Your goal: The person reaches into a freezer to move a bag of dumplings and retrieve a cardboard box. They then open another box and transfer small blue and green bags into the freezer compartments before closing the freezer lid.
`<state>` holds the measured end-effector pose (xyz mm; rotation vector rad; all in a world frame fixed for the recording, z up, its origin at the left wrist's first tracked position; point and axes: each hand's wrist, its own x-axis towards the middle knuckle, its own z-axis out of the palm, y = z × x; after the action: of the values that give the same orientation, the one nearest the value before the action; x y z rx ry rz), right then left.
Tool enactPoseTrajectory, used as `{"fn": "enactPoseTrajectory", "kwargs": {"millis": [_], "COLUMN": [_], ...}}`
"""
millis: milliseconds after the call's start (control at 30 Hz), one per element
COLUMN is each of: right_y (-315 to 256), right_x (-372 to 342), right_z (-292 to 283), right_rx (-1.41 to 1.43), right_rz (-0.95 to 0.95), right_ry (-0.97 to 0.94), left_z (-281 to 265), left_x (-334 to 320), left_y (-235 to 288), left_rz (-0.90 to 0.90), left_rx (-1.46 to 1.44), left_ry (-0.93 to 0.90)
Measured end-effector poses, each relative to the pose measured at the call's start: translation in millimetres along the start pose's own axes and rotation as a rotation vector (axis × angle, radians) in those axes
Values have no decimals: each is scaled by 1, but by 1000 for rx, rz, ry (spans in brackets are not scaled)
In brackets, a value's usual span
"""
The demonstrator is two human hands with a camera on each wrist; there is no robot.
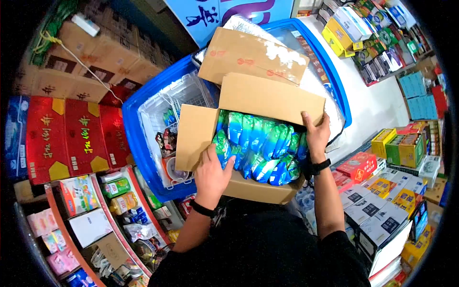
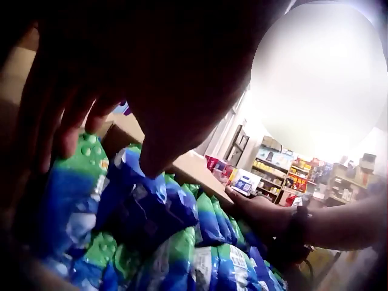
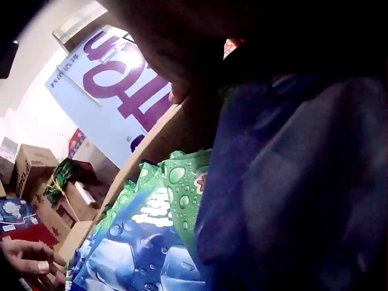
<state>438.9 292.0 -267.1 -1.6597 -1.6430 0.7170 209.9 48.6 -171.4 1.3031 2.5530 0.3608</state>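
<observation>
1. Largest is the chest freezer with a thick blue plastic rim (image 1: 130, 134), which stands beneath the work and shows its left side open.
2. Over its near side lies an open brown cardboard box (image 1: 263, 190), flaps folded outward. What bears its weight is hidden; keeping it level and well supported would be wise before reaching deep.
3. Just beyond lies a flat-topped brown cardboard piece with red printing (image 1: 253, 56); a flap overlaps it in the head view, so the box is best kept from shoving it.
4. Inside the freezer, left of the box, is a white wire basket (image 1: 191, 91).
5. The right hand (image 1: 318, 136) grips the box's right edge by the flap, thumb inside. That hold looks apt: it steadies the box and keeps the flap clear.
6. The left hand (image 1: 213, 170) reaches in at the left, fingers on a bag; whether it grasps it firmly, I cannot tell.
7. Smallest are the glossy green-and-blue plastic bags (image 1: 267, 136), packed in rows in the box. The film looks slippery and thin, so take each by its body and ease it free of its neighbours.
</observation>
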Motion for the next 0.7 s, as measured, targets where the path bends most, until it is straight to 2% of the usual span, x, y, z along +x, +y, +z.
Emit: {"fn": "enactPoseTrajectory", "kwargs": {"millis": [33, 133, 167, 300, 433, 567, 600, 667, 700], "right_y": [-3, -9, -10, -15, -13, -15, -14, -12, -14], "right_x": [-1, -2, -2, -6, -5, -5, -4, -4, -4], "right_z": [-3, -11, -13, -21, -24, -25, -24, -22, -25], "right_rx": [-73, -32, -11, 26, 64, 43, 57, 82, 104], "right_rz": [5, 55, 47, 14, 7, 53, 53, 49, 61], "right_ry": [6, -36, -38, -40, -76, -97, -93, -81, -105], "left_z": [2, 33, 39, 49, 39, 32, 33, 71, 69], "left_x": [-4, -10, -9, 3, -3, -37, -44, -50, -52], "left_y": [8, 11, 15, 14, 14, 23, 31, 25, 39], "left_rz": [-56, 68, 39, 138, 28, 186, 186, 281, 262], "left_rx": [12, 27, 58, 171, 112, 102, 117, 39, 14], "left_ry": [-36, 52, 27, 157, 60, 92, 13, 64, 35]}}
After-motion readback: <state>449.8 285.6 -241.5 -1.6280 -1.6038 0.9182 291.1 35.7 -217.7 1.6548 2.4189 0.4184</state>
